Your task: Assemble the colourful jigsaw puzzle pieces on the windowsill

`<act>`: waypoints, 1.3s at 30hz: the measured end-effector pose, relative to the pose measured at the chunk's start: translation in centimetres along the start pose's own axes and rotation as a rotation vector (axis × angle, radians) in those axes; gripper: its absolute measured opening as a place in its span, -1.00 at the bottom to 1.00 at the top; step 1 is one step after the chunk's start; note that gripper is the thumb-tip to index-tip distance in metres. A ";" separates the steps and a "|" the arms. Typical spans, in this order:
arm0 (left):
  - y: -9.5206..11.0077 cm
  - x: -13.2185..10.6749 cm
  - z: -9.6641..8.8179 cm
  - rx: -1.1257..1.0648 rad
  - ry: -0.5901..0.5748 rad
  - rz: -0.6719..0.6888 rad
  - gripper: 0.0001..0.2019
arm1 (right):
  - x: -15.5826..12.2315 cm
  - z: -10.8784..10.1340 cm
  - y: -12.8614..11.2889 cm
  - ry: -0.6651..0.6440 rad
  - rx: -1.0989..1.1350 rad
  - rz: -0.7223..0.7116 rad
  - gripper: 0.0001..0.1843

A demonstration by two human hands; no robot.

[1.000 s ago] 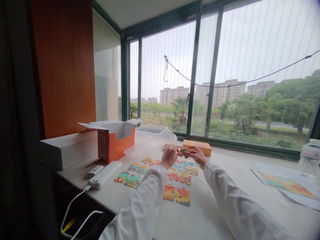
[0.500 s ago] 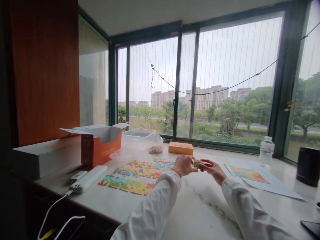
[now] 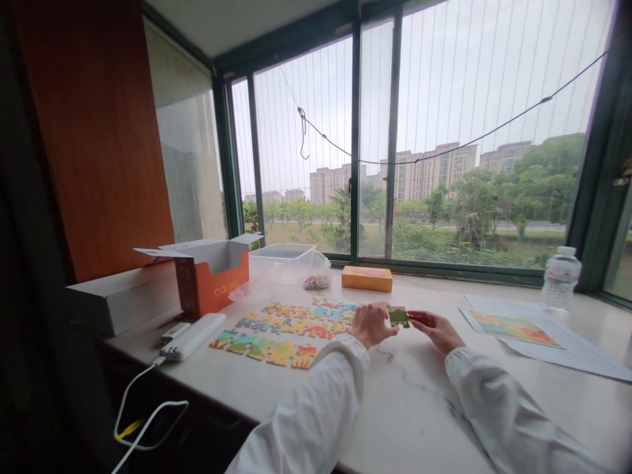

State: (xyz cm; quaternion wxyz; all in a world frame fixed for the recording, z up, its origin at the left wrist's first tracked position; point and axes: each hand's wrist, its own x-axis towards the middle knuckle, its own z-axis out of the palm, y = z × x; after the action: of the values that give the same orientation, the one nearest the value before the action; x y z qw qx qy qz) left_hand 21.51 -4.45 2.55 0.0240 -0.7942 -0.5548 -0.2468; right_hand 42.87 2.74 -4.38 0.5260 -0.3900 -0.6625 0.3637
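Both my hands meet above the marble counter (image 3: pixel 415 401) and pinch one green and brown puzzle piece (image 3: pixel 397 316) between them. My left hand (image 3: pixel 370 324) grips its left side with curled fingers. My right hand (image 3: pixel 438 329) holds its right side. Both arms wear white sleeves. Just left of my hands, several colourful puzzle pieces (image 3: pixel 286 329) lie spread flat on the counter.
An open orange box (image 3: pixel 213 276), a long white box (image 3: pixel 116 299), a clear plastic tub (image 3: pixel 284 260) and a small orange box (image 3: pixel 367 278) stand at the back. A white power bank (image 3: pixel 190 336) with cable lies left. A printed picture sheet (image 3: pixel 513 327) and water bottle (image 3: pixel 560 278) are right.
My hands carried the piece from over the spread pieces to the right of them and lowered it nearer the counter. The view has turned right and then back a little.
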 end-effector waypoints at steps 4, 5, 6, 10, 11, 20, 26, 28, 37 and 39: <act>0.1 -0.2 0.0 0.012 -0.018 -0.012 -0.56 | -0.2 0.1 0.1 -0.034 0.024 0.023 -0.46; 0.2 -0.2 -0.1 0.012 -0.015 -0.012 -0.56 | -0.2 0.1 0.0 -0.027 0.010 0.023 -0.46; 0.2 -0.3 -0.1 0.010 -0.010 -0.011 -0.57 | -0.3 0.1 -0.1 -0.019 -0.003 0.022 -0.46; 0.6 -0.4 -0.3 0.009 -0.021 -0.020 -0.59 | -0.6 0.2 -0.5 0.008 -0.065 0.017 -0.50; 0.6 -0.4 -0.3 0.012 -0.029 -0.028 -0.60 | -0.7 0.2 -0.6 0.019 -0.088 0.016 -0.51; 0.5 -0.5 0.2 -0.013 -0.004 -0.029 -0.59 | -1.2 0.3 -0.9 0.135 -0.333 -0.024 -0.60; 0.4 -0.5 0.4 -0.001 0.005 -0.026 -0.62 | -1.2 0.2 -0.7 0.140 -0.433 -0.016 -0.62; 0.5 -0.5 0.4 0.003 0.001 -0.024 -0.62 | -1.1 0.1 -0.7 0.140 -0.453 -0.018 -0.63; 0.6 -0.4 0.7 0.040 -0.063 0.004 -0.70 | -1.5 0.1 -1.4 0.137 -0.640 0.051 -0.78; 0.5 -0.3 1.0 0.033 -0.090 0.011 -0.70 | -1.5 0.0 -1.6 0.119 -0.695 0.069 -0.81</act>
State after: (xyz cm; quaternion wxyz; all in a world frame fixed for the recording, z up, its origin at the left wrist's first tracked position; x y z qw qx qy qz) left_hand 22.27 -4.58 1.67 0.0137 -0.8071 -0.5548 -0.2014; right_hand 42.87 0.68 -3.62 0.3870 -0.5884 -0.7013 0.1104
